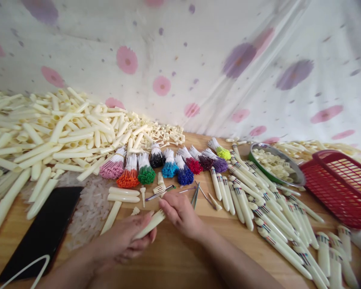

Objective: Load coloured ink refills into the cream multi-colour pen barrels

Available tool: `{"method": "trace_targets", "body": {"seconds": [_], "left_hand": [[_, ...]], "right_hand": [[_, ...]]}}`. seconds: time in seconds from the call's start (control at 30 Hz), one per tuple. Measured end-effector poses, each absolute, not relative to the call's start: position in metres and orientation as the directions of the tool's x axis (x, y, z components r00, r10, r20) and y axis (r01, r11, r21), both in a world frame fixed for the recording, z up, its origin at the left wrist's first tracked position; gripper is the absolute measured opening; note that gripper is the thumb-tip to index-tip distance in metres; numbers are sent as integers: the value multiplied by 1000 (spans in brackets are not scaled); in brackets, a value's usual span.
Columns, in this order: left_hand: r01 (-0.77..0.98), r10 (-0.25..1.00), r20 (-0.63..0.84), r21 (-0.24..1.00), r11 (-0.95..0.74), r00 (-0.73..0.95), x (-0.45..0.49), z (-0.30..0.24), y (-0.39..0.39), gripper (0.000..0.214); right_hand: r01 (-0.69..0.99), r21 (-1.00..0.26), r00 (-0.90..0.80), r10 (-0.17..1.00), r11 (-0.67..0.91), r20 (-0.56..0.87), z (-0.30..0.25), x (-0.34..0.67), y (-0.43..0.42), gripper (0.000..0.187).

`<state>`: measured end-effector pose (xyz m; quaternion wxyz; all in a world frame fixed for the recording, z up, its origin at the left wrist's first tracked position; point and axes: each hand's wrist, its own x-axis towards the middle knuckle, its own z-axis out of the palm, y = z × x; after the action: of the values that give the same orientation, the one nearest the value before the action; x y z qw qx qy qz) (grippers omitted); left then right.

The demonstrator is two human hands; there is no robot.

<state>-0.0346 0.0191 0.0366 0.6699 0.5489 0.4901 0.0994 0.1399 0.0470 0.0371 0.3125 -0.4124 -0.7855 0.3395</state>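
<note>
A cream plastic pen barrel (150,225) slants between my two hands over the front of the wooden table. Its lower part lies in my left hand (128,237), whose fingers are wrapped round it. With thumb and fingers closed, my right hand (180,212) grips the upper end, and the fingertips hide that end. Just beyond are a thin pen-like tool (156,194), tweezers (195,196) and small cream plastic parts (159,185). Bundles of coloured pen refills, among them a green one (146,173) and a dark blue one (185,172), stand in an arc behind.
Empty barrels (75,136) are heaped at the left, near a black phone (42,233) and clear plastic pieces (88,208). Multicolour pens (270,212) lie in rows at the right, beside a bowl of small parts (299,180) and a red basket (337,188). A flowered sheet (174,52) hangs behind.
</note>
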Motion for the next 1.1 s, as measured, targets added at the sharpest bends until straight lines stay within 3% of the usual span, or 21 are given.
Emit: {"method": "trace_targets", "body": {"seconds": [0.07,0.13,0.2,0.27,0.33,0.4,0.43,0.47,0.53,0.6,0.63,0.7,0.8,0.9,0.97,1.03,1.1], "left_hand": [[430,791,-455,860,273,408,-31,35,18,48],[556,940,-229,829,53,252,-25,34,17,36],[609,980,-72,791,-55,183,-24,34,17,29],[505,952,-191,862,46,239,-28,35,19,33],[376,773,-473,868,326,422,-34,37,23,46],[387,522,-633,769,509,572,-36,39,26,55],[418,566,-637,771,481,524,-35,40,26,51],[480,671,-593,790,380,445,-32,40,25,45],[644,895,-360,756,115,263,-25,40,22,32],[737,969,-153,675,-41,194,-20,40,20,27],[726,972,-126,685,-60,200,-20,41,19,28],[610,927,-245,792,24,282,-24,43,20,37],[528,681,-548,805,271,486,-33,44,22,62],[590,836,-409,797,132,365,-30,39,19,42],[687,934,-253,726,10,253,-22,35,14,31],[745,967,-106,659,-106,231,-17,33,11,27],[660,949,-126,744,-103,290,-17,35,11,31]], "right_hand": [[493,-815,-409,908,305,92,31,139,51,36],[542,-822,-334,942,174,-20,26,138,55,38],[549,-823,-310,950,144,-41,26,139,56,39],[519,-816,-354,933,257,69,28,141,55,39],[460,-781,-432,875,423,219,31,144,53,40],[442,-771,-472,850,459,235,29,144,54,40],[462,-788,-462,869,406,178,26,143,55,40],[490,-806,-433,896,331,105,23,142,58,40],[530,-822,-370,929,208,-4,16,139,63,41],[528,-828,-353,935,188,-13,13,138,65,41],[518,-833,-355,935,195,-1,14,139,64,42],[491,-838,-367,929,239,50,17,141,59,41],[470,-811,-414,898,350,148,23,143,52,41],[518,-796,-386,916,313,109,21,142,54,39],[543,-801,-356,933,253,53,19,142,58,40],[544,-800,-361,931,251,47,19,144,59,41],[534,-794,-375,923,290,85,24,147,57,41]]}}
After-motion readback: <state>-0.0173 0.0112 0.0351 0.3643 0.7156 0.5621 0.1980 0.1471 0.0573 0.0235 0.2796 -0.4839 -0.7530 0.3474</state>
